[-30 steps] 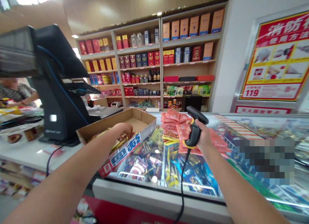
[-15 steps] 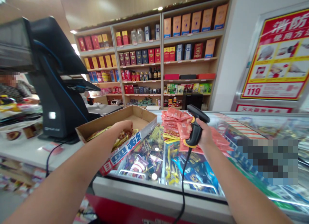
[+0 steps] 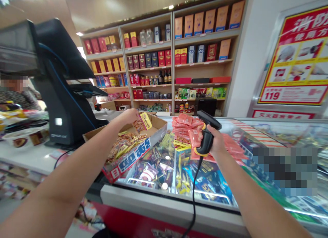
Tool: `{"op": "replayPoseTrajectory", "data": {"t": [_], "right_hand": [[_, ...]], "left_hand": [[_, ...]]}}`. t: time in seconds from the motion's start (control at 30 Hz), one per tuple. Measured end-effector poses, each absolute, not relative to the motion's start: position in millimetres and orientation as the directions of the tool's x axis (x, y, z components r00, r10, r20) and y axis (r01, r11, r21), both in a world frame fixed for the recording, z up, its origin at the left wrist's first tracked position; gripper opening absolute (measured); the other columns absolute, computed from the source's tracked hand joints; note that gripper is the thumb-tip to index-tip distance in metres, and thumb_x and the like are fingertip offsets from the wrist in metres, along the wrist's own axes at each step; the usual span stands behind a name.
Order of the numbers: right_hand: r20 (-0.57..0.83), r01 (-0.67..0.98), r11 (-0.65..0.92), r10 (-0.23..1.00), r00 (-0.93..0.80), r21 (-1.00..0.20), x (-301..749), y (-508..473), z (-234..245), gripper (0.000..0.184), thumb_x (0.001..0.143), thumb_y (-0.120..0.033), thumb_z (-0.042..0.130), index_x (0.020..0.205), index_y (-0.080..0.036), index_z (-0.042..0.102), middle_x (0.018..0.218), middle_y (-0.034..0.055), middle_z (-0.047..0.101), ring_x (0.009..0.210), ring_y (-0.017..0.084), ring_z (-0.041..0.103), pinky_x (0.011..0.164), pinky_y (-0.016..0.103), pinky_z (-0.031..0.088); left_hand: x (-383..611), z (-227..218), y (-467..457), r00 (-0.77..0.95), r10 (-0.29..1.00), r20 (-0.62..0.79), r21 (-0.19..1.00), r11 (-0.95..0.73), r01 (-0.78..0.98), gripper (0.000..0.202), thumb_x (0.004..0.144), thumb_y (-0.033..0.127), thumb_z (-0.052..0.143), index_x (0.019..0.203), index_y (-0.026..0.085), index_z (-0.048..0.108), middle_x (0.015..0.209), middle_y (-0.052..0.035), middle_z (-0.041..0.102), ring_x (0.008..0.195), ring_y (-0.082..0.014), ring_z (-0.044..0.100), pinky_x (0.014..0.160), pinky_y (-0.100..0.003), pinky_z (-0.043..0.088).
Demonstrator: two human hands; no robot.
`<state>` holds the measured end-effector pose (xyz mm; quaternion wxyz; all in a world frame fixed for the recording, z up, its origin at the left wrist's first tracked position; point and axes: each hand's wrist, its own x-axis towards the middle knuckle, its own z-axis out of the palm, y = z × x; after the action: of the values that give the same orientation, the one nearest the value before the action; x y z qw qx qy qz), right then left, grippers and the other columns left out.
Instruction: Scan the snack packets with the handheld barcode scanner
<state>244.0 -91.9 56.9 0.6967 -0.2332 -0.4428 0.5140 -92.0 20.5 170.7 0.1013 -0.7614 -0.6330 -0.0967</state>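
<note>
Raised just above a cardboard box (image 3: 160,130), my left hand (image 3: 131,115) is closed on a small snack packet (image 3: 140,123) with a yellow end. More snack packets (image 3: 125,142), yellow and brown, lie inside the box. My right hand (image 3: 217,139) wraps round the grip of a black and yellow barcode scanner (image 3: 207,139), whose cable hangs down over the freezer's front. Right behind the scanner, a pile of pink-orange packets (image 3: 183,123) rests on the glass top, with flatter ones spread to its right.
A dark checkout terminal (image 3: 68,91) stands at left on a white counter (image 3: 38,156). Under my hands is a glass-topped chest freezer (image 3: 153,192) full of wrapped goods. Shelves of boxed bottles (image 3: 147,62) line the back wall. A person (image 3: 19,93) is at far left.
My left hand has come up from inside the box with a snack packet in it. My right hand still holds the scanner in nearly the same place.
</note>
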Motion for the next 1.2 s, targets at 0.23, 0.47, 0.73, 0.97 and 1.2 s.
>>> {"op": "replayPoseTrajectory", "data": {"t": [0.23, 0.47, 0.73, 0.97, 1.2], "right_hand": [[0.385, -0.499, 0.368, 0.920, 0.072, -0.785, 241.2, -93.7, 59.1, 0.032, 0.064, -0.047, 0.072, 0.074, -0.018, 0.062, 0.048, -0.0021, 0.057, 0.039, 0.011, 0.052, 0.035, 0.020, 0.043], [0.329, -0.336, 0.299, 0.944, -0.033, -0.893, 236.4, -95.1, 59.1, 0.023, 0.064, -0.038, 0.073, 0.069, -0.017, 0.064, 0.046, 0.0008, 0.060, 0.036, 0.013, 0.053, 0.034, 0.023, 0.044], [0.286, -0.012, 0.287, 0.948, -0.137, -0.958, 233.2, -96.8, 54.8, 0.017, 0.067, -0.032, 0.074, 0.064, -0.018, 0.063, 0.042, 0.0005, 0.061, 0.032, 0.015, 0.055, 0.031, 0.021, 0.042], [0.264, 0.082, 0.284, 0.945, -0.192, -0.955, 231.2, -94.4, 48.0, 0.020, 0.069, -0.035, 0.073, 0.074, -0.018, 0.066, 0.044, 0.0007, 0.062, 0.034, 0.016, 0.056, 0.034, 0.024, 0.044], [0.290, 0.029, 0.301, 0.936, -0.200, -0.953, 225.2, -94.5, 44.0, 0.017, 0.069, -0.031, 0.074, 0.076, -0.016, 0.068, 0.042, 0.0005, 0.060, 0.030, 0.015, 0.052, 0.031, 0.022, 0.039]], "left_hand": [[-44.9, 165.9, -23.8, -0.020, 0.887, 0.462, 0.579, -0.285, 0.764, 0.013, 0.078, 0.026, 0.056, 0.076, 0.013, 0.059, 0.068, -0.0020, 0.060, 0.057, -0.0127, 0.057, 0.056, -0.025, 0.050], [7.5, 71.5, -9.8, -0.218, 0.844, 0.490, 0.871, -0.469, 0.145, 0.014, 0.083, 0.030, 0.050, 0.077, 0.017, 0.049, 0.074, -0.0004, 0.059, 0.075, -0.0143, 0.064, 0.062, -0.026, 0.057], [25.0, 8.7, 4.7, -0.193, 0.901, 0.388, 0.895, -0.419, -0.154, 0.014, 0.082, 0.030, 0.050, 0.078, 0.020, 0.041, 0.072, 0.0017, 0.059, 0.077, -0.0160, 0.067, 0.070, -0.034, 0.059], [18.5, 9.4, 4.8, -0.236, 0.875, 0.423, 0.903, -0.430, 0.022, 0.015, 0.086, 0.033, 0.048, 0.080, 0.019, 0.046, 0.079, -0.0025, 0.064, 0.081, -0.0161, 0.066, 0.070, -0.030, 0.056], [19.7, 4.4, 7.5, -0.253, 0.837, 0.486, 0.874, -0.466, 0.137, 0.020, 0.087, 0.037, 0.049, 0.080, 0.018, 0.051, 0.077, -0.0023, 0.064, 0.079, -0.0158, 0.065, 0.069, -0.028, 0.054]]}}
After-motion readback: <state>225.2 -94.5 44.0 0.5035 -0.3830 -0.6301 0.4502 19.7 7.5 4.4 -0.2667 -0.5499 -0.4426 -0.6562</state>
